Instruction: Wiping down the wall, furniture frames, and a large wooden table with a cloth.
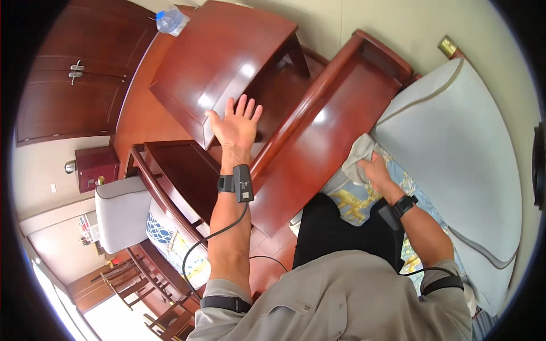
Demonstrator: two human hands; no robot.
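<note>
Grey shirt (318, 301) is filling the foreground; the left hand (236, 129) is hovering spread, the right hand (375, 170) is gripping a pale cloth (359, 151) beside the grey cushion (455, 136), seemingly soft, light, and offering its bunched edge for holding.

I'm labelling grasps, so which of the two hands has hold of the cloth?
The right hand, gripping the pale grey cloth; the left hand is open and empty, its palm showing.
</note>
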